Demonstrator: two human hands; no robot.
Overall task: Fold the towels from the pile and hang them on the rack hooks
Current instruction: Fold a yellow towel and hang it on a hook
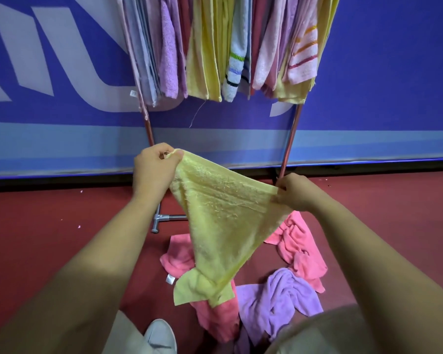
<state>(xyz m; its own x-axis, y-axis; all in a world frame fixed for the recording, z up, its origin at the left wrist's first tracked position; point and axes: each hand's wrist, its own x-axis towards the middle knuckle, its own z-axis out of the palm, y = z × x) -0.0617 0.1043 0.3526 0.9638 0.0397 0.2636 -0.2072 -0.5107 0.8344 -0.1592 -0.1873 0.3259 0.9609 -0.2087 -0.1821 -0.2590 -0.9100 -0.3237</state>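
A person stands over a pile of towels on a red floor, holding a yellow towel (220, 213) stretched between both hands in front of a metal rack (288, 146). The left hand (155, 167) pinches one top corner betw. thumb and fingers, closed tight on the cloth; the right hand (296, 192) grips the opposite corner, fingers curled shut around the edge. The towel hangs from the 2 corners in a rough triangle, its lower end bunched and dangling just above the pile.

Below it lie crumpled pink towels (298, 246) and a purple towel (276, 295), touching each other on the floor near the rack's foot (155, 221). A pale shoe (161, 337) shows at the bottom edge, beside the pile.

Up top, the rack is crowded w/ hung towels (207, 60) in grey, purple, yellow, pink and striped white, packed side by side. Behind stands a blue wall panel (381, 85) w/ large pale lettering.
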